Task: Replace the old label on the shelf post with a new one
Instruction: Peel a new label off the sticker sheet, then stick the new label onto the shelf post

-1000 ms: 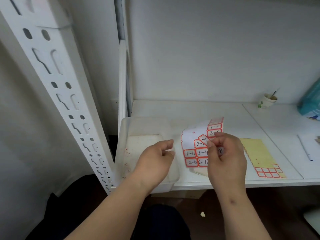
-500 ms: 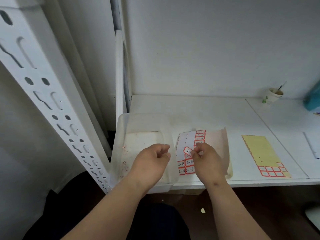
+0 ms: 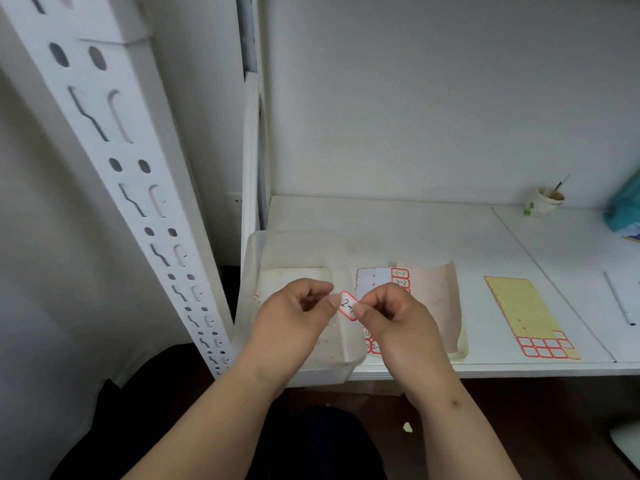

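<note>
A small white label (image 3: pixel 348 305) with a red border and handwritten "2-" is pinched between both hands above the shelf's front edge. My left hand (image 3: pixel 294 320) grips its left end with thumb and forefinger; my right hand (image 3: pixel 394 318) grips its right end. Beneath my right hand lies the label sheet (image 3: pixel 381 282) with red-bordered labels marked "3-1" and "3-2", resting on a curled backing paper (image 3: pixel 436 299). The white perforated shelf post (image 3: pixel 114 161) slants down the left side. No label shows on the part of the post in view.
A translucent plastic tray (image 3: pixel 291 251) sits at the shelf's left end under my left hand. A yellow backing sheet (image 3: pixel 523 313) with a few blank red labels lies to the right, then a pen (image 3: pixel 618 299). A paper cup (image 3: pixel 545 200) and a teal package (image 3: pixel 625 209) stand at the back.
My right hand peeled one label off the sheet, which now lies flat on the shelf. My left hand came in and took the label's other end.
</note>
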Action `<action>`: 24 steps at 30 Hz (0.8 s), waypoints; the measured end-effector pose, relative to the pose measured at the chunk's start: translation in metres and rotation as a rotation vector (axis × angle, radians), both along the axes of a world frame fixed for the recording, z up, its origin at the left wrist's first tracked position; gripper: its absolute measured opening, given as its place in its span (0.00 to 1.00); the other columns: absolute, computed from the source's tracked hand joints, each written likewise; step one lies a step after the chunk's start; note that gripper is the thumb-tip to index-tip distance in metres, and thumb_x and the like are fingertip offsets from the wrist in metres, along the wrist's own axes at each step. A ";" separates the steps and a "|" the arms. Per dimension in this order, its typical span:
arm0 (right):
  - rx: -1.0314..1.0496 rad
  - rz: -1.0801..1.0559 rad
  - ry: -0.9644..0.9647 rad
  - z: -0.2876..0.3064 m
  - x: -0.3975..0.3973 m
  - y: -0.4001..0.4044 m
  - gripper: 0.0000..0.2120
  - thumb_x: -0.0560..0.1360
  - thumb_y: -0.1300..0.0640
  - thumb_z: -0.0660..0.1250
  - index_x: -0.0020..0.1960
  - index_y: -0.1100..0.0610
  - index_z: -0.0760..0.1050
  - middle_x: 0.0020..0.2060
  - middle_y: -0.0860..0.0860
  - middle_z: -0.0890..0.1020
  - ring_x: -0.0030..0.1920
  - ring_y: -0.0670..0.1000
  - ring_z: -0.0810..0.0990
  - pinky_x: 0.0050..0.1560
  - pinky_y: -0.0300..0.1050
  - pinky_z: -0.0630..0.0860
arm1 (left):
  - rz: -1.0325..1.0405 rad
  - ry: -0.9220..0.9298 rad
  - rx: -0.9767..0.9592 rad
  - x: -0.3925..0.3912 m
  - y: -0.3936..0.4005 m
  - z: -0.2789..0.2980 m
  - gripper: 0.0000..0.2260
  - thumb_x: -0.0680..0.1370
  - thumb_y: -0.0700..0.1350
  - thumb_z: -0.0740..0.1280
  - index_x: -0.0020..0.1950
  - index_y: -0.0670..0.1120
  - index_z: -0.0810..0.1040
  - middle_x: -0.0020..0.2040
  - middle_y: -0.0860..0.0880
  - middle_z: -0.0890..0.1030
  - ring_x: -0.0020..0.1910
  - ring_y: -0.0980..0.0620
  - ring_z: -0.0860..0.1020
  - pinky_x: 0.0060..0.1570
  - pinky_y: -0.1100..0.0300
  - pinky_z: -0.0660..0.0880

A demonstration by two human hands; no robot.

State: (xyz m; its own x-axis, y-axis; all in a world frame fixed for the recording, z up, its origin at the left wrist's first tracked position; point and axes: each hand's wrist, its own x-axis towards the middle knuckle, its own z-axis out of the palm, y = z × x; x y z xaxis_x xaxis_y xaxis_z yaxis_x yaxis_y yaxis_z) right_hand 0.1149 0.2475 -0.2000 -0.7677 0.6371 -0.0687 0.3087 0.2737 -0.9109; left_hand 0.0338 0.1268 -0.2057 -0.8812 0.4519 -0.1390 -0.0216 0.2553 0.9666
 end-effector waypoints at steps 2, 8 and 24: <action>0.011 0.042 0.006 0.006 0.001 -0.009 0.05 0.74 0.56 0.69 0.39 0.52 0.77 0.33 0.47 0.79 0.30 0.41 0.71 0.32 0.35 0.68 | 0.015 0.014 0.059 0.001 -0.008 0.006 0.02 0.77 0.44 0.72 0.49 0.49 0.84 0.39 0.56 0.84 0.33 0.65 0.78 0.35 0.73 0.72; 0.024 0.056 0.089 0.019 0.004 -0.036 0.05 0.73 0.59 0.70 0.41 0.51 0.78 0.36 0.47 0.82 0.34 0.39 0.76 0.34 0.28 0.70 | 0.050 0.034 0.108 0.006 -0.037 0.021 0.06 0.77 0.40 0.71 0.41 0.48 0.83 0.31 0.55 0.79 0.32 0.56 0.73 0.33 0.64 0.72; -0.067 0.056 0.479 0.068 -0.015 -0.112 0.08 0.72 0.63 0.72 0.41 0.51 0.76 0.31 0.43 0.79 0.31 0.40 0.74 0.31 0.31 0.70 | 0.308 0.060 0.448 0.011 -0.104 0.077 0.07 0.75 0.39 0.73 0.39 0.49 0.85 0.36 0.46 0.84 0.34 0.56 0.78 0.41 0.62 0.76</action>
